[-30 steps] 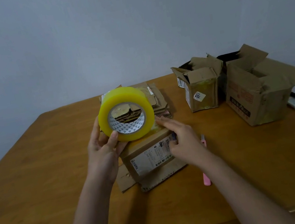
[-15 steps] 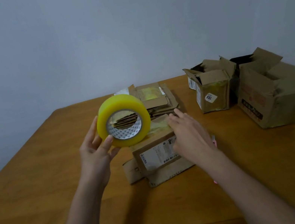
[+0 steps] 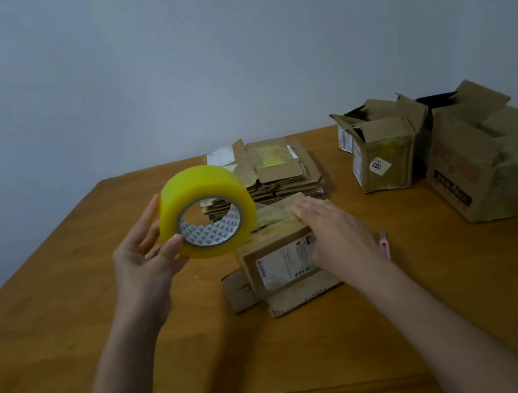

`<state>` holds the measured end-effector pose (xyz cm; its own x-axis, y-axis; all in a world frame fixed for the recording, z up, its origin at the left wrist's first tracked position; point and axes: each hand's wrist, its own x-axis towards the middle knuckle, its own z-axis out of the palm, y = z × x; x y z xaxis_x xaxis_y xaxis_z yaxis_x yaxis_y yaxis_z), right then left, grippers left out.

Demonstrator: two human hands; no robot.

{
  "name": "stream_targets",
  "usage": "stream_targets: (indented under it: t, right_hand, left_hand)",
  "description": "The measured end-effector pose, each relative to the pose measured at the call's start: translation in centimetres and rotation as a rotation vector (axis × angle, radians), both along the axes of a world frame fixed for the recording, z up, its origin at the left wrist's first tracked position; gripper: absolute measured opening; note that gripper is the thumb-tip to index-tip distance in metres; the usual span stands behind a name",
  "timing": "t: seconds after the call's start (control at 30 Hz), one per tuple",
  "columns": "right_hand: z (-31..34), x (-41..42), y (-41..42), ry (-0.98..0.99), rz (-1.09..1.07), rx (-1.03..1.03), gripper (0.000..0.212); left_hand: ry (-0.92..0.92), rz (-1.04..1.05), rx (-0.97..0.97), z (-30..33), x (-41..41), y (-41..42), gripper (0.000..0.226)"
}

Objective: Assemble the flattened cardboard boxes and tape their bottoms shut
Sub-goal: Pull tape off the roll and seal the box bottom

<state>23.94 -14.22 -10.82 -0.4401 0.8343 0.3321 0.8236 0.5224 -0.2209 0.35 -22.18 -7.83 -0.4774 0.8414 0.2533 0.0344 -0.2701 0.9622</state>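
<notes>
Flattened boxes (image 3: 276,172) behind, probably stacked; cutter (image 3: 384,244) beside.

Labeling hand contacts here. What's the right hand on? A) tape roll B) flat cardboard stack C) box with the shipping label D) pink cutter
C: the right hand lies with straight fingers on top of the box; the tape roll is in the left hand, and the cutter lies on the table to the right of it.
</notes>
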Motion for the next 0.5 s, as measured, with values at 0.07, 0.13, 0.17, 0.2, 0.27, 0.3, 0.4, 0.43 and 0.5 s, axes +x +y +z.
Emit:
stream_targets:
  t: [0.07,0.13,0.17,0.2,0.27,0.3,0.4,0.43,0.5]
  right_hand:
    - [0.4,-0.8,-0.2,-0.078,-0.032,0.038,0.081]
    - [0.3,-1.7,-0.6,-0.111,-0.036,0.049,0.086]
    - [0.1,-2.1,-0.8,-0.102,-0.018,0.051,0.089]
    - [-0.1,-2.2,-1.0,-0.095,0.003,0.061,0.092]
    - [-0.3,-2.2,-1.0,-0.097,0.019,0.084,0.093]
    - [-0.3,-2.1,-1.0,-0.107,0.017,0.084,0.092]
    - [-0.2,-1.8,-0.8,-0.106,0.012,0.067,0.088]
    - [-0.2,-1.9,-0.8,-0.104,0.013,0.067,0.086]
    - [-0.3,-1.9,-0.7,-0.105,0.010,0.075,0.085]
  left_hand:
    - [0.022,-0.001,0.003,-0.2,0.1,0.0,0.061]
    - [0.026,0.002,0.011,-0.4,0.1,0.0,0.061]
    - [0.025,0.007,0.011,-0.5,0.0,-0.1,0.061]
    - [0.024,0.011,0.010,-0.4,-0.1,-0.3,0.061]
    - [0.035,0.005,0.009,-0.2,-0.1,-0.5,0.061]
    - [0.048,0.003,0.003,0.0,-0.1,-0.5,0.061]
    - [0.067,0.020,-0.010,0.6,-0.6,-0.9,0.061]
    - [0.072,0.031,-0.017,0.6,-0.9,-1.1,0.061]
    - [0.081,0.046,-0.035,0.3,-1.3,-1.4,0.061]
